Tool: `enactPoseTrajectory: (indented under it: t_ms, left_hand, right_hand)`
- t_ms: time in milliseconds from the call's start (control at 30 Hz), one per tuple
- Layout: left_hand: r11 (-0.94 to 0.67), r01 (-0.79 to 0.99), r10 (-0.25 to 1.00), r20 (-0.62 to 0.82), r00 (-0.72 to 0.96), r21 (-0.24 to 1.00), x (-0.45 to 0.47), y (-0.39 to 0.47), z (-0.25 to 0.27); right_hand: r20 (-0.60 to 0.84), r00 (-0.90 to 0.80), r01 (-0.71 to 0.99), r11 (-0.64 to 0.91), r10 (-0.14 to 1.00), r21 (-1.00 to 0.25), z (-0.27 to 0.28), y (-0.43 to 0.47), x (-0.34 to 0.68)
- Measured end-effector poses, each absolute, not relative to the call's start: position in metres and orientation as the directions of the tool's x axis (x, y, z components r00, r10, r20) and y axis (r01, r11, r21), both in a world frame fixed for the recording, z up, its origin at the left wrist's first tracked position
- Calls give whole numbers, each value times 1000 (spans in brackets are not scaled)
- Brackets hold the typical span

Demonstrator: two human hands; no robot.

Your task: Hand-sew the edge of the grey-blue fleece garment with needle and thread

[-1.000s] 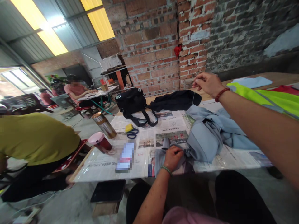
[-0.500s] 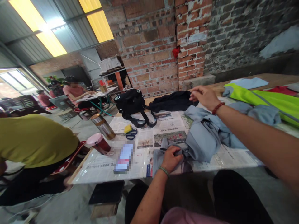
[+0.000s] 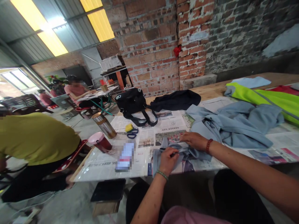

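A grey cloth garment (image 3: 235,124) lies crumpled across the newspaper-covered table (image 3: 142,161), one end reaching to the near edge. At that end my left hand (image 3: 168,160), with a green bead bracelet, is closed on a fold of the grey cloth; a small dark strip shows by its fingers. Just right of it and slightly farther off, my right hand (image 3: 195,141), with a reddish bracelet, hovers over the cloth. Its fingertips are pinched together, and what they hold, if anything, is too small to make out.
Left on the table are a phone (image 3: 125,157), a pink-lidded cup (image 3: 100,141), a steel flask (image 3: 104,125) and blue-handled scissors (image 3: 132,133). Behind sit a black bag (image 3: 130,101) and dark cloth (image 3: 177,100). A yellow-green garment (image 3: 268,98) lies right. A person in olive (image 3: 39,140) sits close left.
My right hand has come down and toward me, from above the far part of the grey garment to beside my left hand. The left hand stays on the cloth.
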State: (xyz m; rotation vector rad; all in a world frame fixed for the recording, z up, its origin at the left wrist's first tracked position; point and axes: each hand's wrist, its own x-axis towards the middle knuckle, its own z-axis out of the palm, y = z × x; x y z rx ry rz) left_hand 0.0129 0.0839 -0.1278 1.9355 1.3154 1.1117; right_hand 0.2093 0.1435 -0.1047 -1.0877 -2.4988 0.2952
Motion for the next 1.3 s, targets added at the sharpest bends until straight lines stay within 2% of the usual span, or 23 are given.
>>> enactPoseTrajectory:
  t_ms: [200,500,600,700,800,867,1000,1133,1300]
  left_hand:
    - [-420,468,906,392,162,777,12,79,-132]
    - [-439,475,896,413,164,763,14,77,-129]
    - [-442,482,895,411,175,757,13,77,-131]
    - [-451,477,890,421,177,754,13,78,-132]
    - [-459,468,887,422,188,755,14,77,-130]
    - [-459,459,888,415,198,761,14,77,-128]
    - [-452,441,892,405,202,775,14,76,-127]
    - [-453,432,891,400,213,779,13,76,-128]
    - [-442,422,897,400,188,791,11,78,-130]
  right_hand:
    - [298,-724,596,782,621,-181,-96,130,202]
    - [227,-788,580,814,572,-38,-87,124,197]
    - [206,-811,553,832,548,-37,-85,123,198]
    - [227,-805,530,836,549,-141,-86,123,197]
    - [296,-742,501,790,602,-353,-87,123,193]
    - [295,-663,491,696,689,-523,-86,122,188]
    - [152,-546,456,444,824,-771,-85,123,176]
    - [78,-542,385,330,837,-862,-92,124,168]
    - [29,-567,377,290,823,-880,-102,120,170]
